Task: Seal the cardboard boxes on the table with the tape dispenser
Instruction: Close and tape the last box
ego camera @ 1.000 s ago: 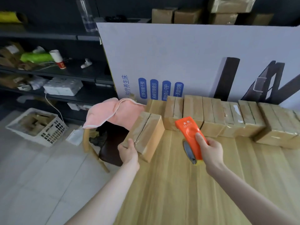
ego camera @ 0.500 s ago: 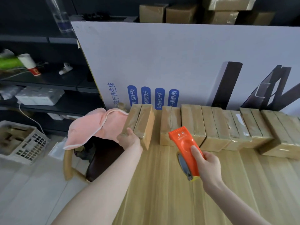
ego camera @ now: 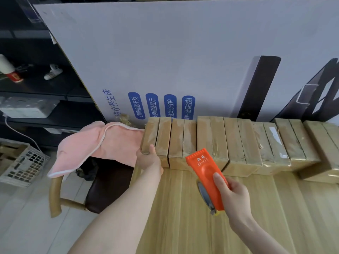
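Moved since a second ago: the box [ego camera: 156,136] now stands at the left end of the row [ego camera: 238,140], no longer lifted. Left hand [ego camera: 148,160] grips its near end, thumb on top. Right hand [ego camera: 233,197] grips the tape dispenser [ego camera: 205,173] in front of the row. Step, apparently: stowing a taped box. Next: release, fetch another.

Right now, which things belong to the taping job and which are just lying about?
Job: tape dispenser in the right hand; row of boxes; end box the left hand holds; table.
Lying about: pink cloth; chair; white basket; printed board.
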